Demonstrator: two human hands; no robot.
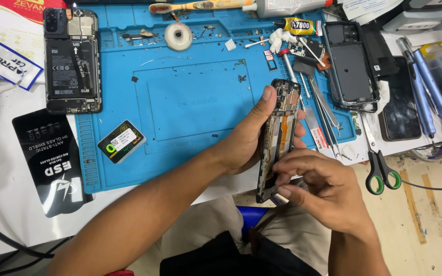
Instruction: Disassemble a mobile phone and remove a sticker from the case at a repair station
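I hold an opened phone frame [278,138] upright over the near edge of the blue repair mat [190,102], its long axis running near to far, tilted a little toward the right at the far end. My left hand [249,138] grasps it from the left side, thumb stretched up along the left edge toward the far end, the other fingers wrapped behind. My right hand [318,186] sits at the near end of the frame, fingertips pinched together against its lower inner face; whether they grip a small part or only press there, I cannot tell. So the frame lies between my two hands, the left carrying it and the right nearer its near end.

To the far left on the mat lies another phone [71,61] with its back removed. A small packaged part [121,141] rests on the mat left of my left forearm. To the right lie tweezers [326,110], an empty phone shell [351,66], and green-handled scissors [380,163]. A black screen protector packet [52,158] sits at the near left.
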